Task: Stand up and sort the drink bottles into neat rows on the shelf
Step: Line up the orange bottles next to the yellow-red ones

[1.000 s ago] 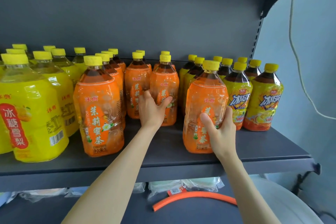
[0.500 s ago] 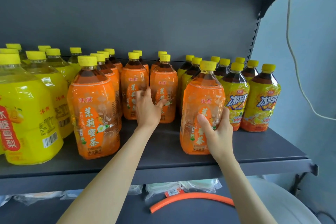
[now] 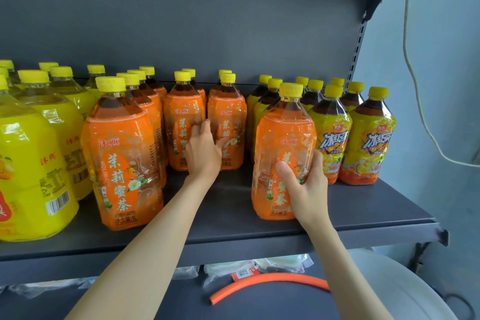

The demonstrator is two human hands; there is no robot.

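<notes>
Left hand point(image 3: 204, 156) has shifted, fingers now spread flat across the middle orange pair point(image 3: 181, 122), while the right hand point(image 3: 304, 189) still grips the front orange bottle point(image 3: 284, 138) standing near the shelf point(image 3: 363, 205) edge, likely next into that row.

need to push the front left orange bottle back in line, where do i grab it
Take the orange bottle around the dent in its lower body, coming from the front: it stands upright at the shelf edge, with bottles close behind and a yellow bottle on its left.

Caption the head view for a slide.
Right hand grips a front orange bottle; left hand touches two orange bottles farther back.
</notes>
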